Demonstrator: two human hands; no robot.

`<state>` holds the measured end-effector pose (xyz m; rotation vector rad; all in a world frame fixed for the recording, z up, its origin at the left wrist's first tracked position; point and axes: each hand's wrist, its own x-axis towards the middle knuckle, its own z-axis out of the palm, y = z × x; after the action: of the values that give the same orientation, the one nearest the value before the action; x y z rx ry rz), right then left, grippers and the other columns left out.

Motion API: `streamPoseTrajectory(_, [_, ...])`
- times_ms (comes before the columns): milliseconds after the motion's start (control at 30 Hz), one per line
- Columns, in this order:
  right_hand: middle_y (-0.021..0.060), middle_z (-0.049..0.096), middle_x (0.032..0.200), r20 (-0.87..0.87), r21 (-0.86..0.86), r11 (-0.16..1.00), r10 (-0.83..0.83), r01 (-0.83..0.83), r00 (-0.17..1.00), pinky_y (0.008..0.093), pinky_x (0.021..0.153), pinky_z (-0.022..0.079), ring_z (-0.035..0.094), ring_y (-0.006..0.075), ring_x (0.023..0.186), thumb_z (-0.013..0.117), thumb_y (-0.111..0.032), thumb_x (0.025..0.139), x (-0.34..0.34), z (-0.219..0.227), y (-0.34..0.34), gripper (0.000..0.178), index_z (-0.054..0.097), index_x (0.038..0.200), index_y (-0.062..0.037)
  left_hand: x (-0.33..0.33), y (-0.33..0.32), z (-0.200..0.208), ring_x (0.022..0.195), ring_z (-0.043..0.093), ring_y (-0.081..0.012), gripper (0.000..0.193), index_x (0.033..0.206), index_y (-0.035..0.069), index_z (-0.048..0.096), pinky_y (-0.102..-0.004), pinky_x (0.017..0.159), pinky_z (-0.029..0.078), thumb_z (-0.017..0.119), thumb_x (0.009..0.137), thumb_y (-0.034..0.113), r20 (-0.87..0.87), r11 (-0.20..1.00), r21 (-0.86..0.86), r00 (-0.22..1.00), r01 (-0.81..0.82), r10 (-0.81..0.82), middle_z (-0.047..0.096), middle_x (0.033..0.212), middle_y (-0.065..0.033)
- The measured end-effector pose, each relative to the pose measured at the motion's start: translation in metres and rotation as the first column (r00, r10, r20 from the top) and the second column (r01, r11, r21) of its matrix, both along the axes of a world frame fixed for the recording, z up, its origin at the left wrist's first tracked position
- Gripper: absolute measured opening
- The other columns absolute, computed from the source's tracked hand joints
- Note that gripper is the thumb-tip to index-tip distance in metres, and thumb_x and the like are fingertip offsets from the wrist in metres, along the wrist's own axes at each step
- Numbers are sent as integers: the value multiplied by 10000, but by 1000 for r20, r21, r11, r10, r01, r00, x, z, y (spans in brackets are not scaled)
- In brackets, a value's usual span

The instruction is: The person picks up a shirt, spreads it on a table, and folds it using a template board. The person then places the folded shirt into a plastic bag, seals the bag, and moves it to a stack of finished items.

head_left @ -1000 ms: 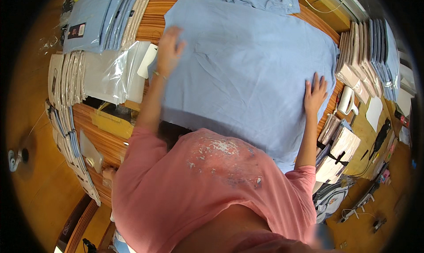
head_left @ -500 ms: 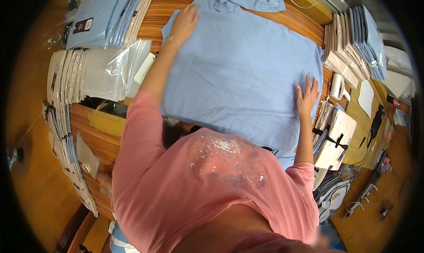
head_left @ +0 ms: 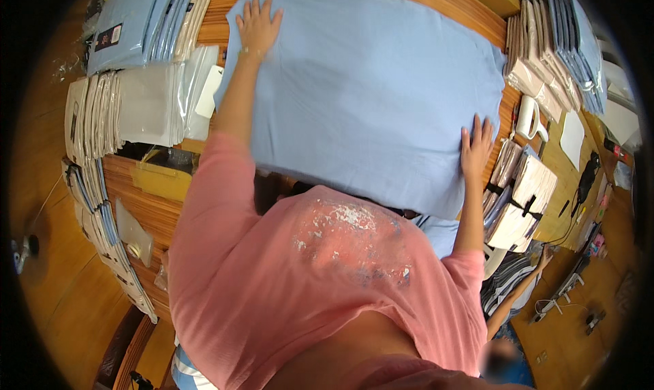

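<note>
A light blue shirt [head_left: 368, 90] lies spread over the wood-grain table [head_left: 153, 189], its lower edge reaching toward my body. Near the shirt's far left edge, my left hand [head_left: 259, 25] rests flat with its fingers spread. By the right edge, my right hand [head_left: 477, 147] lies flat on the fabric, fingers stretched out. Neither hand grips anything. The collar end of the shirt is partly cut off at the top of the view.
Bagged blue shirts [head_left: 126, 32] and clear plastic bags [head_left: 153, 107] lie at left. More folded garments [head_left: 541, 59] stand at far right, near a white handheld appliance [head_left: 528, 117] and a tied cream bundle [head_left: 524, 203]. Another person's arm [head_left: 521, 291] shows at lower right.
My left hand has shifted left across the shirt, its fingers now spread wider. The shirt looks smoother, and its collar end sits higher in view. Another person's arm has appeared at lower right.
</note>
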<state>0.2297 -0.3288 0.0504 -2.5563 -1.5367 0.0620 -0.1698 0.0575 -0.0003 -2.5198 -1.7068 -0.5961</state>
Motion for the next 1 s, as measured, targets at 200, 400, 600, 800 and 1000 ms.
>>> streamPoseTrajectory(200, [200, 231, 1457, 80, 259, 964, -86, 63, 993, 561, 1063, 147, 193, 369, 1351, 470, -394, 911, -1, 3, -2, 595, 308, 1406, -106, -23, -44, 30, 1314, 283, -348, 467, 1315, 111, 449, -550, 1058, 179, 514, 885, 283, 374, 961, 48, 887, 272, -270, 364, 1395, -148])
streamPoseTrajectory(400, [172, 193, 1484, -15, -53, 997, -60, 59, 998, 563, 1078, 81, 143, 324, 1381, 505, -403, 876, -54, -13, -108, 651, 286, 1422, -123, -65, -200, 45, 1321, 287, -313, 430, 1311, 167, 463, -518, 1062, 214, 516, 885, 195, -13, 966, -222, 990, 132, -138, 336, 1411, -132])
streamPoseTrajectory(600, [163, 255, 1457, 66, 198, 980, -49, 35, 997, 577, 1057, 118, 215, 322, 1357, 490, -450, 887, -70, 5, -112, 665, 286, 1414, -100, -117, -184, 66, 1256, 375, -323, 353, 1238, 116, 523, -465, 1049, 268, 479, 888, 141, 406, 995, -22, 911, 97, -80, 435, 1335, -146])
streamPoseTrajectory(800, [203, 305, 1414, -224, 352, 936, 68, 15, 972, 495, 1057, 207, 292, 355, 1299, 527, -340, 904, -67, 18, -84, 632, 292, 1377, 6, -282, -120, 84, 851, 624, -291, 228, 961, 18, 652, -352, 789, 475, 484, 806, 13, 619, 796, 81, 656, -600, 431, 646, 917, -154])
streamPoseTrajectory(1000, [214, 331, 1393, -330, 389, 921, 149, -10, 932, 432, 1072, 226, 310, 348, 1290, 551, -215, 890, -87, 38, -46, 597, 291, 1366, 35, -297, -157, 62, 986, 557, -312, 332, 1014, 54, 643, -397, 874, 417, 654, 774, 284, 186, 786, 173, 804, -593, 565, 611, 1047, -119])
